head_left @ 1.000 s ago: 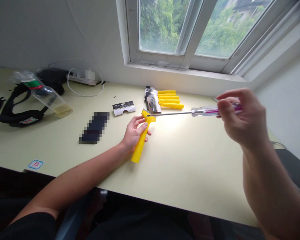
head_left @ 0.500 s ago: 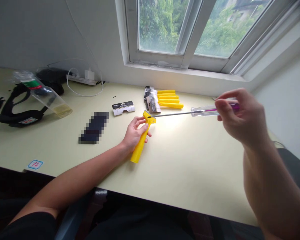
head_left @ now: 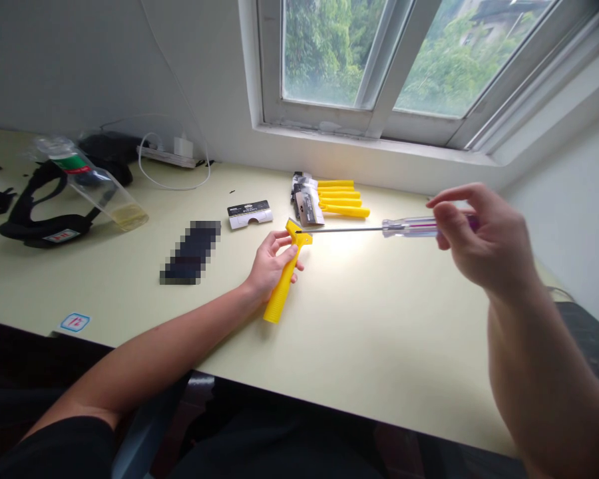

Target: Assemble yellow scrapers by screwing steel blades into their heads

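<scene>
Moved: screwdriver (head_left: 409,227) now level, tip at the head of the yellow plastic scraper (head_left: 279,296).
Left hand (head_left: 269,266): grip closed round the scraper's handle.
Right hand (head_left: 484,246): grip pinching the screwdriver's handle (steady fingertips aim best).

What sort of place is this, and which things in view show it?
Probably a small indoor workbench at a window-side desk: a screwdriver in the right hand, a yellow plastic scraper in the left hand, and more yellow handles lying with packaging cards.

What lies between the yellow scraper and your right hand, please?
A screwdriver's steel shaft spans that stretch from the right hand to the scraper's head, as the head view shows.
</scene>
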The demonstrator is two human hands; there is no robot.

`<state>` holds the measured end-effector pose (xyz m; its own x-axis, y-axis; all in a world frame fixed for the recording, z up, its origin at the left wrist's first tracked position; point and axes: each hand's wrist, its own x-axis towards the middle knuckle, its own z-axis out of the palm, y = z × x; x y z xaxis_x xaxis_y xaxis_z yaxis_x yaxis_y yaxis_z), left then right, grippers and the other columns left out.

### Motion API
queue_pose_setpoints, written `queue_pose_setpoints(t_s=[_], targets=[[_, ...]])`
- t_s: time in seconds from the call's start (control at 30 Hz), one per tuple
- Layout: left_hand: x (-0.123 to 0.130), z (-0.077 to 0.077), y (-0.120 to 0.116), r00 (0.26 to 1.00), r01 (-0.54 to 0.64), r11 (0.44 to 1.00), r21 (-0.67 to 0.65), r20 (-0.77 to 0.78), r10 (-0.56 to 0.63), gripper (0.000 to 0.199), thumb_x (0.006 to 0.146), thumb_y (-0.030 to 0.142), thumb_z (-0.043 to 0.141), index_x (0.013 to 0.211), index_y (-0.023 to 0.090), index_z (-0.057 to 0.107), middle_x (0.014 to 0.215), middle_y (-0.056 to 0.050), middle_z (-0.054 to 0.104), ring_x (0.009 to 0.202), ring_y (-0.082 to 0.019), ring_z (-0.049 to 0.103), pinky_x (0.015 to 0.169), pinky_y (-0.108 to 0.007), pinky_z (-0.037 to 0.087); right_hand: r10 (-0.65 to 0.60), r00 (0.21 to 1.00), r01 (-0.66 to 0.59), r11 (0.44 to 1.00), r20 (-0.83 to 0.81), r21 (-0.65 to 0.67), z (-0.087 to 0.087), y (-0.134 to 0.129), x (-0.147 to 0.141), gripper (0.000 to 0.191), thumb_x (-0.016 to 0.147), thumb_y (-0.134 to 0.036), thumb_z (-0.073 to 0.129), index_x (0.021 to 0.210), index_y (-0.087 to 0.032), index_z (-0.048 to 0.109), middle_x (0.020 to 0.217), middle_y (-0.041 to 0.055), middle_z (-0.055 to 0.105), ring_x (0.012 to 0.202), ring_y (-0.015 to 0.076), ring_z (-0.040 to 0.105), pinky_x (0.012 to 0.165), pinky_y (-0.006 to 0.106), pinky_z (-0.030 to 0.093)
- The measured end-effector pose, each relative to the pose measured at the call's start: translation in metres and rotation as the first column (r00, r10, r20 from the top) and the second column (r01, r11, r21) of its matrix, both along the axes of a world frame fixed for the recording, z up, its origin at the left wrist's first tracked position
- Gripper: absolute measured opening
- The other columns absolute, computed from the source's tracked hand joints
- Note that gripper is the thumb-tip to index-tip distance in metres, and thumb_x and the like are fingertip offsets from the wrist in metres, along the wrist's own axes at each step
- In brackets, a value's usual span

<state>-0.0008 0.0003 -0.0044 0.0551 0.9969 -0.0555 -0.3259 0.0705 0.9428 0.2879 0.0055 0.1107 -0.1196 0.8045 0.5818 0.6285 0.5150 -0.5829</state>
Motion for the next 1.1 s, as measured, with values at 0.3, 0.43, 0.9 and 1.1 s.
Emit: queue_pose_setpoints(t_s=[0.3, 0.43, 0.9, 1.1], targets=[[0.002, -0.002, -0.001, 1.000, -0.004, 1.000, -0.008, 0.009, 0.004, 0.038, 0.078, 0.033, 0.073, 0.107, 0.022, 0.050, 0.127, -0.009, 0.053, 0.057, -0.010, 0.064, 0.037, -0.022, 0.048, -0.026, 0.997, 0.034, 0.992, 0.068, -0.119, -0.001, 0.001, 0.005, 0.038, 0.086, -0.048, 0.062, 0.119, -0.031, 0.052, 0.081, 0.0023, 0.064, 0.059, 0.0173, 0.061, 0.047, 0.029, 0.049], [0.002, -0.003, -0.001, 1.000, -0.010, 1.000, -0.023, 0.014, 0.010, 0.038, 0.078, 0.032, 0.073, 0.106, 0.022, 0.050, 0.126, -0.009, 0.053, 0.057, -0.011, 0.064, 0.037, -0.022, 0.047, 0.191, 0.981, -0.183, 0.964, 0.024, -0.190, -0.001, 0.001, 0.006, 0.067, 0.073, -0.043, 0.077, 0.130, -0.035, 0.043, 0.110, 0.0055, 0.064, 0.070, 0.0181, 0.066, 0.055, 0.031, 0.056], [-0.001, -0.003, 0.003, 0.999, -0.042, 0.999, -0.007, 0.017, 0.042, 0.035, 0.079, 0.030, 0.072, 0.106, 0.023, 0.050, 0.120, -0.006, 0.056, 0.057, -0.010, 0.063, 0.038, -0.021, 0.046, 0.106, 0.993, -0.115, 0.953, -0.046, -0.280, -0.007, 0.005, 0.000, 0.041, 0.084, -0.049, 0.066, 0.114, -0.029, 0.047, 0.095, 0.0055, 0.065, 0.063, 0.0180, 0.064, 0.053, 0.034, 0.053], [-0.001, -0.001, 0.001, 0.999, -0.040, 0.999, -0.017, 0.015, 0.040, 0.036, 0.076, 0.025, 0.073, 0.105, 0.023, 0.052, 0.119, -0.006, 0.058, 0.059, -0.012, 0.065, 0.038, -0.020, 0.047, 0.056, 0.962, -0.114, 0.972, -0.266, -0.205, -0.017, 0.015, -0.009, 0.038, 0.087, -0.057, 0.058, 0.101, -0.026, 0.042, 0.089, 0.0021, 0.062, 0.045, 0.0092, 0.054, 0.039, 0.028, 0.047]])
